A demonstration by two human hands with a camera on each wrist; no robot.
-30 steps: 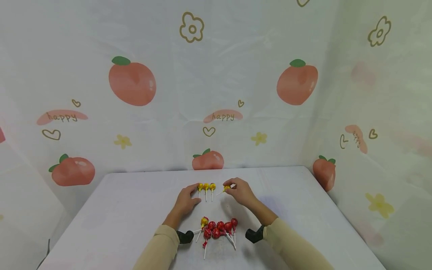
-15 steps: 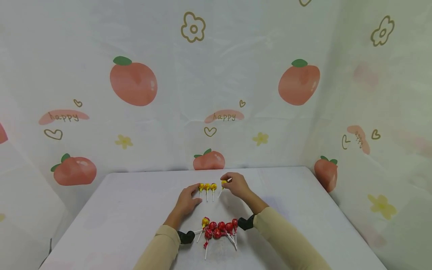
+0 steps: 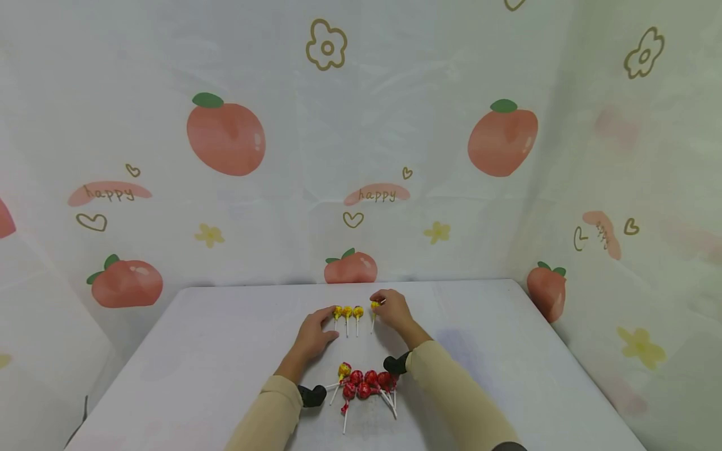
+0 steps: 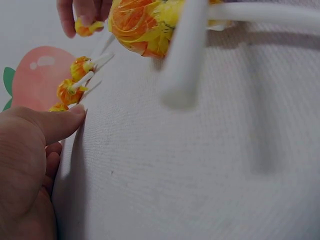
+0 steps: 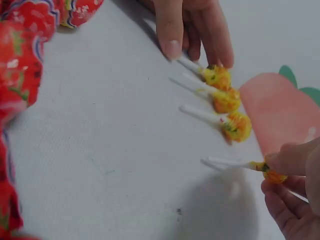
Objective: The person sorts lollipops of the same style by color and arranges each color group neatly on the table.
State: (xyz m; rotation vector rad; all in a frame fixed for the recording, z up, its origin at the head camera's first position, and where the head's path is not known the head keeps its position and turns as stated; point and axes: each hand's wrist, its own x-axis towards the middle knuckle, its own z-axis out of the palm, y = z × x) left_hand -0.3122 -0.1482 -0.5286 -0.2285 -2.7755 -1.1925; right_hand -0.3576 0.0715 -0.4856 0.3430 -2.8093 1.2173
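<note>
Three yellow lollipops (image 3: 347,311) lie side by side near the back of the white table, sticks toward me. My left hand (image 3: 312,337) rests at the left end of this row. In the right wrist view its forefinger touches the head of the end lollipop (image 5: 217,76), and its thumb lies by the stick. To the right of the row, my right hand (image 3: 393,310) pinches another yellow lollipop (image 5: 275,172) by the head between thumb and fingers. Its stick points toward me, and a gap separates it from the row.
Nearer to me, between the forearms, lies a cluster of several red lollipops (image 3: 363,390), with a yellow one (image 3: 344,369) at its left. The black wrist mount (image 3: 397,362) of the right arm partly covers the cluster's right end. A printed curtain (image 3: 293,125) stands behind the table (image 3: 225,351).
My right hand has moved slightly left and back with its lollipop, whose stick has swung from slanting left to pointing toward me. My left hand stays at the row.
</note>
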